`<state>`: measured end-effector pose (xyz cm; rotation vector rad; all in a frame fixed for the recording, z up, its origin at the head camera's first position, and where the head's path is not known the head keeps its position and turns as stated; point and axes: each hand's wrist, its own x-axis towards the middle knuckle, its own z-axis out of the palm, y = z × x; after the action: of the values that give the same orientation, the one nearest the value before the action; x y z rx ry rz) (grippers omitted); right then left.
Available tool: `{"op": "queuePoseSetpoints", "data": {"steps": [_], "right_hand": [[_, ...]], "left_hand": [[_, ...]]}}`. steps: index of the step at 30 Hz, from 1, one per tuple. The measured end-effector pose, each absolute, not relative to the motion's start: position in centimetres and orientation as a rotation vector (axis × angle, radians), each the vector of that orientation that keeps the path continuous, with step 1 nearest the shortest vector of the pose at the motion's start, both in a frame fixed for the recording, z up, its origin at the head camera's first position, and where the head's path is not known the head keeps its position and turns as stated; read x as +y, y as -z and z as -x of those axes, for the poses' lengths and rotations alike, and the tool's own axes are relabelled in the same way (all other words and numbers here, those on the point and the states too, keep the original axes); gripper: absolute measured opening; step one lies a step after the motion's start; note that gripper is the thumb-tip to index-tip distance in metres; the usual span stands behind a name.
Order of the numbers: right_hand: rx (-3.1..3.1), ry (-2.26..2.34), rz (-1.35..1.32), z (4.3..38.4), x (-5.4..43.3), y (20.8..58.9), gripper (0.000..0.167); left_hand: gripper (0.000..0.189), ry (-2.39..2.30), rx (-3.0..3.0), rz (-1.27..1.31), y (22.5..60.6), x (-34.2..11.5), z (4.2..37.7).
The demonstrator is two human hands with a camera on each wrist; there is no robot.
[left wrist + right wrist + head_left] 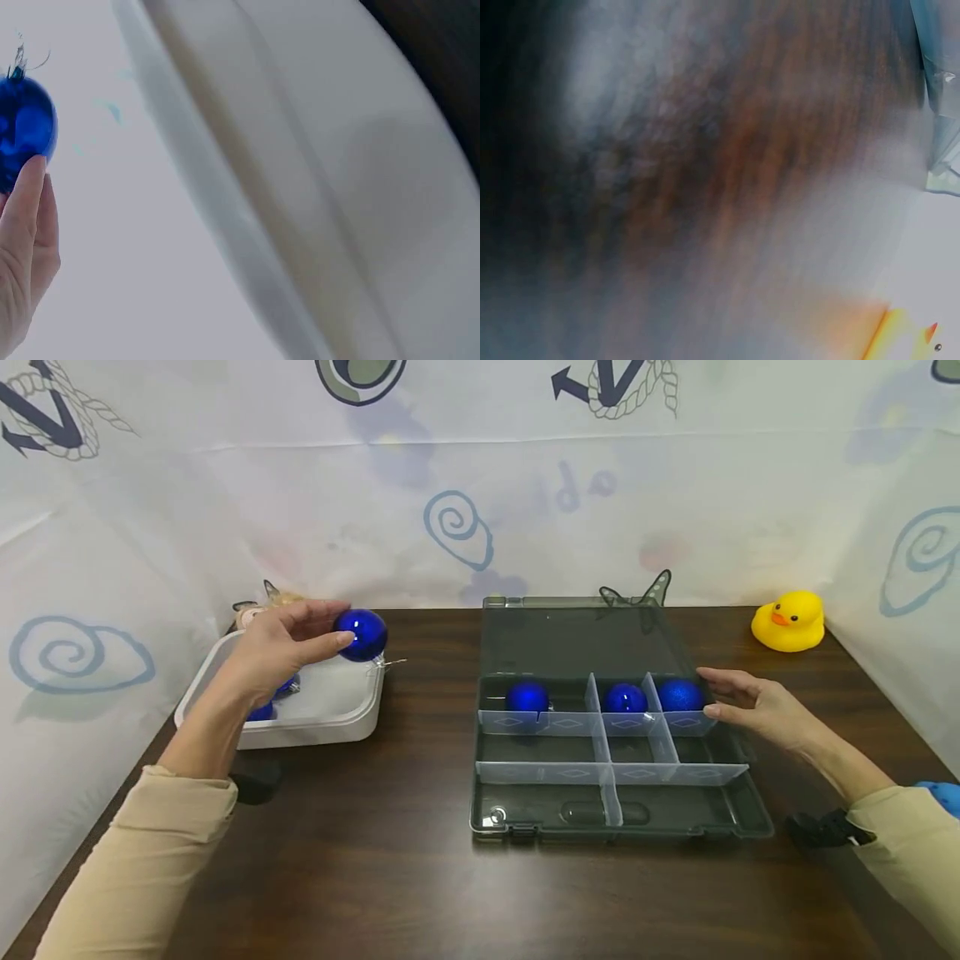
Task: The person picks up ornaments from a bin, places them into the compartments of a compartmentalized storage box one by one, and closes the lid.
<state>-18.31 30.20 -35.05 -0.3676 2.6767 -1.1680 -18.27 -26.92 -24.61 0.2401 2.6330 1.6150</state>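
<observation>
Between thumb and fingers of my left hand (281,639) is a shiny blue Christmas ball (363,635) with a silver cap and wire hook, above the white tray (352,727). In the left wrist view the ball (26,124) shows at the left edge, cap upward. My right hand (765,706) has its fingertips at the right side of a clear grey divided box (540,810), beside a glittery blue ball (681,695) in the back right compartment. Two shiny balls sit in other back compartments, one at left (527,697), one in the middle (625,698).
More blue balls (262,712) lie in the white tray, partly behind the left arm. A yellow rubber duck (789,622) stands at the back right. A light doll-like figure (281,596) peeks out behind the tray. The box's lid (577,639) lies back behind it.
</observation>
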Motion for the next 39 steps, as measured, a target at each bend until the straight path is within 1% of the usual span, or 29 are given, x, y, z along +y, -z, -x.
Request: {"op": "queuePoseSetpoints", "data": {"steps": [4,10,16,22,29,35,39], "right_hand": [[2.678,1.167,0.352,18.5,30.1,35.0,0.061],[2.692,1.138,0.324,18.6,30.3,34.9,0.062],[2.67,1.169,0.375,18.6,30.4,34.9,0.061],[2.653,1.222,0.415,18.6,30.5,35.0,0.059],[2.633,1.219,0.413,18.9,30.6,35.0,0.06],[2.588,1.303,0.449,19.0,30.8,35.3,0.058],[2.542,1.386,0.494,19.0,30.9,35.5,0.055]], "left_hand": [[0.052,-1.709,2.46,-0.298,24.2,-22.2,18.8],[0.047,-1.706,2.2,-0.384,25.1,-14.4,20.2],[0.043,-1.696,2.028,-0.38,26.2,-7.5,20.5],[0.043,-1.655,1.996,-0.381,27.3,-1.7,20.5],[0.047,-1.636,2.028,-0.366,28.4,2.7,19.6],[0.056,-1.514,2.129,-0.442,29.2,4.9,18.6],[0.055,-1.44,2.222,-0.473,29.9,6.0,18.2]]}}
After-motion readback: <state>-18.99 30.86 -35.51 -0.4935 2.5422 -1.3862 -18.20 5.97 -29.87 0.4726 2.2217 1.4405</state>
